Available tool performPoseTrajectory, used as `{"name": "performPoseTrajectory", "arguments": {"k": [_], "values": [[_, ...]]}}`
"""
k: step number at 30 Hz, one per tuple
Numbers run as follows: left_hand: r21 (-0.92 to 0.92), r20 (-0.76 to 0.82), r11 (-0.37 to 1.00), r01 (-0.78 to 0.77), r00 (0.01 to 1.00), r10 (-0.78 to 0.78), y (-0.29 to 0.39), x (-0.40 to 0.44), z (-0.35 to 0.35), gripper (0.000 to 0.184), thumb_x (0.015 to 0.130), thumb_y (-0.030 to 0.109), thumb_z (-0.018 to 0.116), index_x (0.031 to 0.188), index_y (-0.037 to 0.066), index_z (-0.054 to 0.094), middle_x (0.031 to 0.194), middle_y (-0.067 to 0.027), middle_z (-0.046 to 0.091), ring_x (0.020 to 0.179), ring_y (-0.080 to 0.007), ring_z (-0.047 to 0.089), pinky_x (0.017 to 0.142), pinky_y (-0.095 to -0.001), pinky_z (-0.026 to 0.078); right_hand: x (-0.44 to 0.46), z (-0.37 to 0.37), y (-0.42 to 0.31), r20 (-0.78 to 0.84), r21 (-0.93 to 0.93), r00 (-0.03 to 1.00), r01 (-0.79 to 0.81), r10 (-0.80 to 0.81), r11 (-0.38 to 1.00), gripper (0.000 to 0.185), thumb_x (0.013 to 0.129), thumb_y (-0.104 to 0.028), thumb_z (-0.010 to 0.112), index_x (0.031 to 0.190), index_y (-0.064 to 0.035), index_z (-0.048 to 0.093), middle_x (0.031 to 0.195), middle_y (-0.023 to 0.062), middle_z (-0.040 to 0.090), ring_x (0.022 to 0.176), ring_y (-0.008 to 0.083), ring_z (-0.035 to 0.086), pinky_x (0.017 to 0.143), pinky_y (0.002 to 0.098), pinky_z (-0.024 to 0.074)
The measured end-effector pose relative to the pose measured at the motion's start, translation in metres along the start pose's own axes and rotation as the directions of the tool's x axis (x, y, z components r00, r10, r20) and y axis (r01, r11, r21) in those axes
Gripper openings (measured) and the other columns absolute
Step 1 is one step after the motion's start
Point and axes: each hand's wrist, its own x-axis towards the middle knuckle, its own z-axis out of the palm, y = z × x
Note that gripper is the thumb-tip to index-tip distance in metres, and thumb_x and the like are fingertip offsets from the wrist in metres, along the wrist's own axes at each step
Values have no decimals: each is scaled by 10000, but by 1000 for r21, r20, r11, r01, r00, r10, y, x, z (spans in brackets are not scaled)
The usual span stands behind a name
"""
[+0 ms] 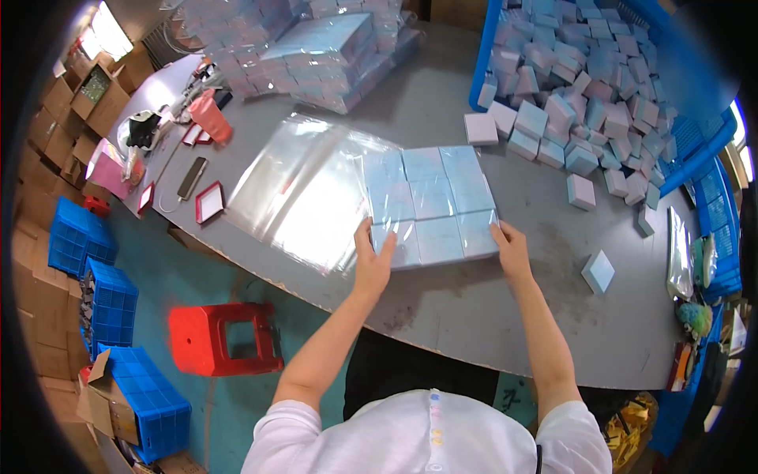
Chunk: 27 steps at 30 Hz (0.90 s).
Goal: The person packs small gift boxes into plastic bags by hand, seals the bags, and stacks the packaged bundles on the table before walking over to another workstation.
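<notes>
Left hand [375, 257], thumb spread, and right hand [512, 246], half-curled, gripped the near corners of the film-wrapped box block [430, 197] over the counter [624, 332], roughly square, far edge skewed left.

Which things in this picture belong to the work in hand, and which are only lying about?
Apparently part of the work:
wrapped block of boxes
clear plastic sheets
loose small boxes
wrapped stacks

Apparently just lying about:
red stool
red-rimmed tray
fluffy green thing
</notes>
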Motion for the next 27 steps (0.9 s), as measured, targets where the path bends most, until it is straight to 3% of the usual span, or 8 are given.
{"name": "performPoseTrajectory", "arguments": {"k": [3,6,8,12,18,22,25,27], "values": [[-49,-1,998,30,1000,-30,51,8,-7,527,959,116,533,1414,1,295,1420,-174,352,1285,-276,401,1062,-360,340,9,0,-30,64,33,978,197,-199,980,289,945,-195,603,1103,42,654,981,3,638,936,92,547,847,253,427],[-527,-35,850,9,999,-33,100,26,-14,532,962,68,500,1449,70,285,1486,-166,292,1293,-248,414,1010,-335,414,6,5,-78,85,188,940,311,-331,932,341,964,-203,579,1219,22,605,1093,28,638,1038,118,562,944,273,423],[-645,-139,756,-108,990,24,120,63,-17,550,969,75,490,1469,75,261,1477,-165,311,1292,-245,413,1024,-352,412,4,21,-109,40,577,878,369,-477,729,385,973,-225,569,1276,13,564,1187,71,612,1122,161,553,971,305,428],[-693,-297,641,-330,941,163,136,175,-27,583,973,103,500,1479,33,220,1504,-170,254,1314,-257,382,1058,-369,372,-6,-17,-53,121,4,905,411,-408,912,333,923,-173,619,1201,11,607,1144,82,626,1072,155,570,901,292,463],[-129,-764,934,-334,634,121,151,380,-16,746,877,282,655,1436,24,234,1423,-215,239,1265,-352,373,1034,-395,369,-57,-46,21,-78,-3,991,111,-111,994,207,874,-53,652,1062,33,651,998,48,648,837,71,579,700,211,467],[-465,-648,874,-144,728,-225,176,375,-10,780,839,286,687,1425,32,238,1417,-211,262,1258,-374,365,1025,-397,366,-62,-44,15,-106,-126,957,256,-269,959,190,839,-27,663,1023,20,653,924,58,644,791,110,597,673,239,489],[-117,-615,946,-303,770,171,154,329,-2,493,856,155,621,1288,18,426,1340,-189,410,1147,-297,507,938,-426,445,-37,-42,-2,27,-606,852,430,-522,670,245,752,-65,698,987,-15,647,963,145,645,813,267,617,686,333,507],[-541,13,817,-201,969,248,170,243,-4,241,847,28,566,1087,-1,568,1111,-165,583,1013,-258,587,893,-407,474,10,-30,-15,157,-677,759,548,-632,490,320,762,-104,678,1073,-46,633,1041,160,635,989,349,591,851,430,484]]}}
